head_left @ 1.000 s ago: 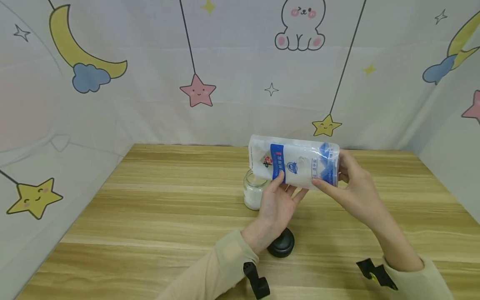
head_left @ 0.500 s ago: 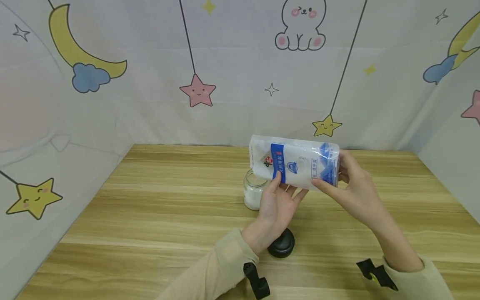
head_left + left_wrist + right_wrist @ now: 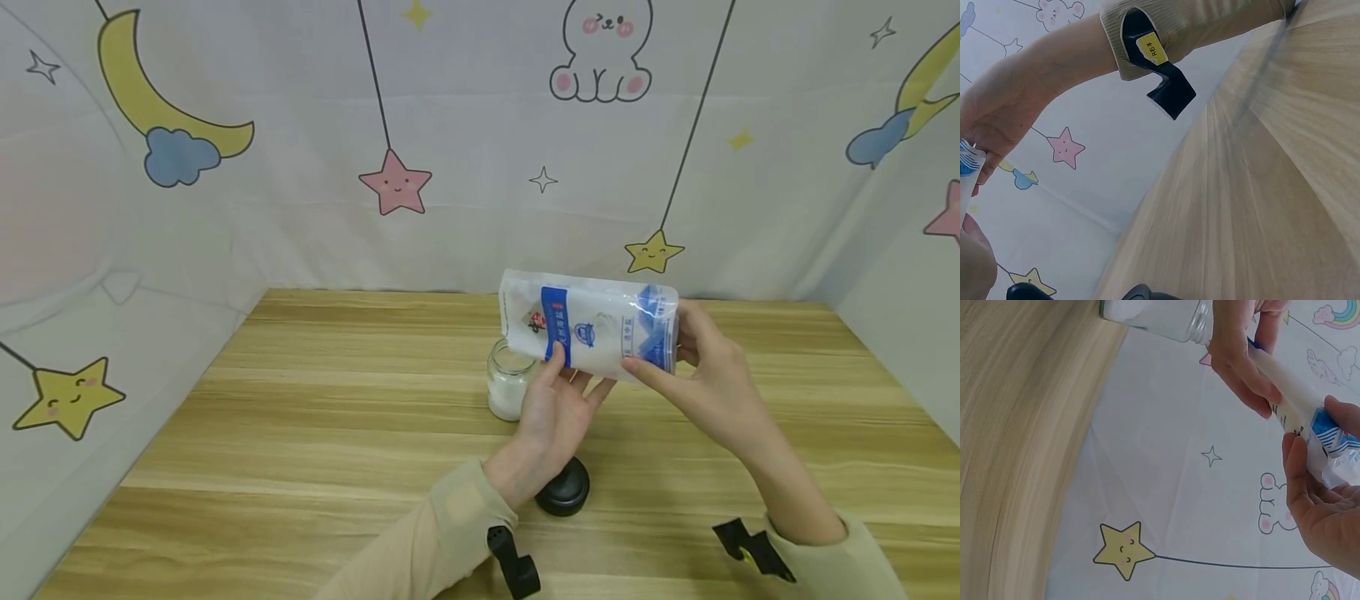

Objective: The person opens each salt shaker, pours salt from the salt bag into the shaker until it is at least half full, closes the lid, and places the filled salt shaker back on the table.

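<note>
A white and blue bag of salt [image 3: 600, 325] lies nearly level in the air, its left end over the mouth of a glass jar [image 3: 508, 390]. White contents fill much of the jar, which stands upright on the table. My left hand [image 3: 555, 417] holds the bag from below near that left end, thumb on the printed front and fingers behind. The bag's right end is gripped by my right hand [image 3: 712, 383], thumb in front. In the right wrist view, both hands hold the bag beside the jar's threaded neck [image 3: 1200, 322]. The bag's opening is hidden.
A round black lid [image 3: 562, 492] rests on the wooden table [image 3: 300, 467], close to my left wrist and partly covered by it. Behind the table hangs a pale curtain [image 3: 465, 242] printed with stars and moons.
</note>
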The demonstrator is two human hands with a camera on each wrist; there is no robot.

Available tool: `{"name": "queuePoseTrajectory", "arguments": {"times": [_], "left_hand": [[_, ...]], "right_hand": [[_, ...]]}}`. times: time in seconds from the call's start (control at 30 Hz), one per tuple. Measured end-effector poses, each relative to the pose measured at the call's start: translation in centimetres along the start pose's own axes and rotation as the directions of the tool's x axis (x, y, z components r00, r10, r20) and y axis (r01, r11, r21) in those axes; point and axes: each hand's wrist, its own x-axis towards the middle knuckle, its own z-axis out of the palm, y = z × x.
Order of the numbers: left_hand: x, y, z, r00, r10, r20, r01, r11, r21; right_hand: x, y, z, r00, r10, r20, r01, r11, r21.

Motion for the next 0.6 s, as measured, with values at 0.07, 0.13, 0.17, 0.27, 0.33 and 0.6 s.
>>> {"name": "queuePoseTrajectory", "arguments": {"times": [0.07,0.13,0.17,0.27,0.33,0.6], "left_hand": [[0.01,0.03,-0.01,1.0,-0.002,0.003,0.002,1.0,0.001],[0.03,0.05,-0.04,1.0,-0.004,0.006,0.004,1.0,0.003],[0.03,0.05,-0.05,1.0,-0.004,0.009,0.004,1.0,0.004],[0.01,0.07,-0.1,1.0,-0.002,0.02,0.002,1.0,0.007],[-0.01,0.06,-0.12,1.0,0.002,0.026,-0.003,1.0,0.01],[-0.14,-0.07,-0.11,1.0,0.023,0.021,-0.024,0.999,0.023]], "right_hand": [[0.0,-0.02,0.03,1.0,-0.001,-0.002,0.001,1.0,0.002],[-0.03,-0.05,0.04,1.0,-0.003,-0.007,0.003,1.0,0.005],[-0.03,-0.03,0.06,1.0,-0.004,-0.011,0.004,1.0,0.005],[0.01,0.03,0.09,1.0,-0.006,-0.022,0.006,1.0,0.003],[0.03,0.06,0.11,1.0,-0.006,-0.03,0.006,1.0,0.002],[0.1,0.02,0.16,0.998,-0.014,-0.065,0.014,1.0,0.007]]}}
